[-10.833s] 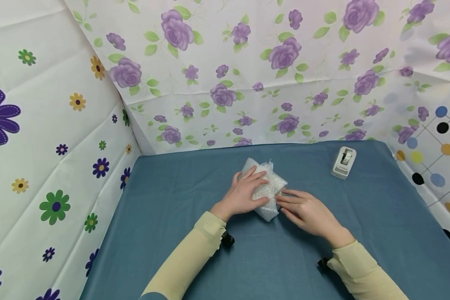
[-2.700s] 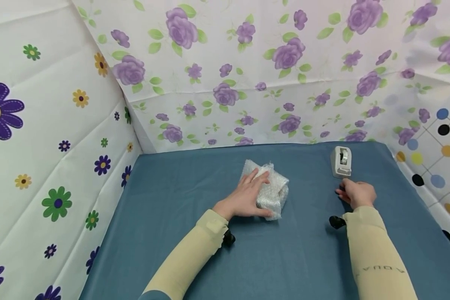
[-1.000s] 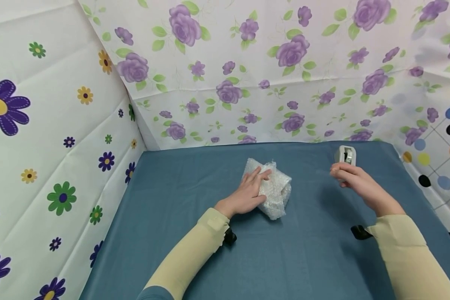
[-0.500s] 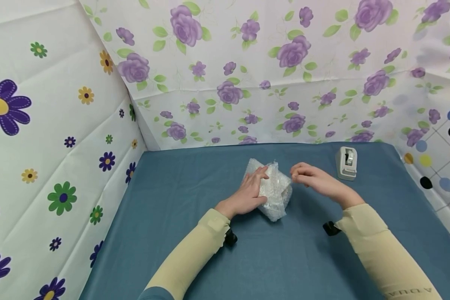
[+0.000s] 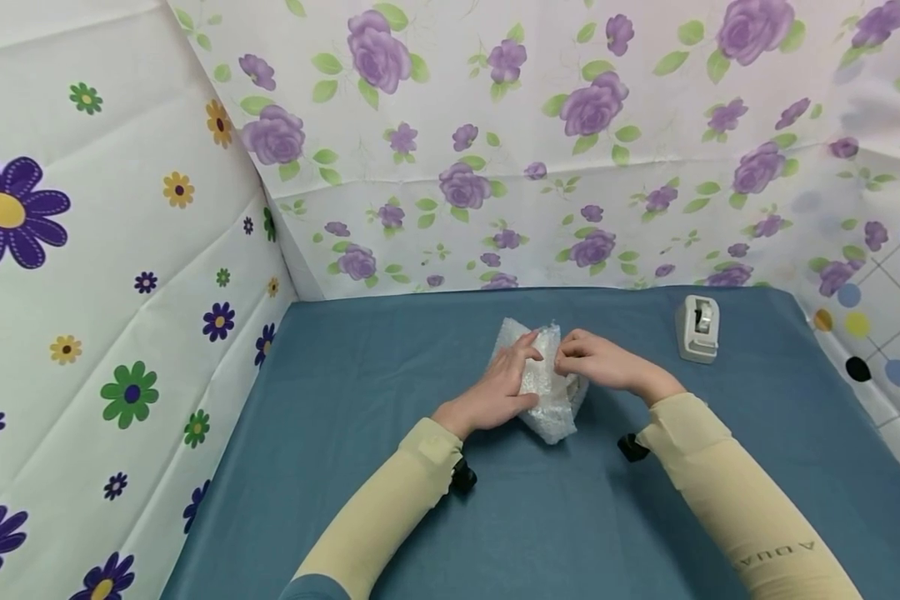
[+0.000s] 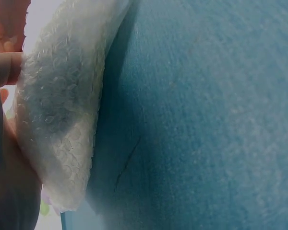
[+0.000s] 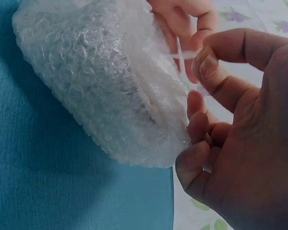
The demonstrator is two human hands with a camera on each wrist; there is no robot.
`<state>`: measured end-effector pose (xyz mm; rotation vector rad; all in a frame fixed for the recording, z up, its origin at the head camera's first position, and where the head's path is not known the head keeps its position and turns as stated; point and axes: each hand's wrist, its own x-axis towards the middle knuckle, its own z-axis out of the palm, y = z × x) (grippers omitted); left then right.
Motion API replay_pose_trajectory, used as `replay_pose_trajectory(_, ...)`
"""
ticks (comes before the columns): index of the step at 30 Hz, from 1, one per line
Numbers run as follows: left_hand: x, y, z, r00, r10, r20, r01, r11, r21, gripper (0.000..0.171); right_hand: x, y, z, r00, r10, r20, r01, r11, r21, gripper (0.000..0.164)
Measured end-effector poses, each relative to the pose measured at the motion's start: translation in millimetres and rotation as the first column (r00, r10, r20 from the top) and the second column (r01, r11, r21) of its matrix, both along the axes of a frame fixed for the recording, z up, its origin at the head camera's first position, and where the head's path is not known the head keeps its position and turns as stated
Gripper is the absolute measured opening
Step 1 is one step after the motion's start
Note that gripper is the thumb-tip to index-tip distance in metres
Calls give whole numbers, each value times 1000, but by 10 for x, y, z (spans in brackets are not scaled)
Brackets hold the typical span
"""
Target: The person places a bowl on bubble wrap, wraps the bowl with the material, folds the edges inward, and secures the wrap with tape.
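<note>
A bundle of clear bubble wrap [image 5: 551, 412] lies on the blue cloth near the middle of the head view. My left hand [image 5: 492, 389] rests on its left side, thumb low and fingers spread over the top. Above the bundle's right side, my right hand [image 5: 607, 363] pinches a short clear strip of tape [image 7: 185, 55] between thumb and index finger. Its other fingers touch the wrap's edge in the right wrist view. The left wrist view shows the side of the wrap [image 6: 62, 96] close up. What the wrap encloses is hidden.
A white tape dispenser [image 5: 698, 330] stands at the back right of the blue cloth [image 5: 375, 358]. Flower-printed sheets [image 5: 420, 100] rise behind and at the left, a dotted one [image 5: 881, 333] at the right.
My right hand left the bundle, went to the tape dispenser, and has come back left over the bundle with a strip of tape. My left hand stays on the wrap throughout.
</note>
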<state>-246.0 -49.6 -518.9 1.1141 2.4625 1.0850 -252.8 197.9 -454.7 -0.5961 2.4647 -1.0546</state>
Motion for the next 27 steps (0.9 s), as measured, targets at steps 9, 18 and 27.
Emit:
replay_pose_trajectory(9,-24,-41,-14,999,-23,-28,23,1000,-9,32,-41,18,-43,999,-23,-33,24,998,49,30)
replay_pose_trajectory(18,-40,-64,-54,992,-17,-122,14,1000,-22,33,-40,11,-43,996,-25,-81,33,995,99,30)
replay_pose_trajectory(27,-48,-74,-108,963,-39,-268,33,999,-25,23,-45,1,44,992,-3,-128,37,963,267,32)
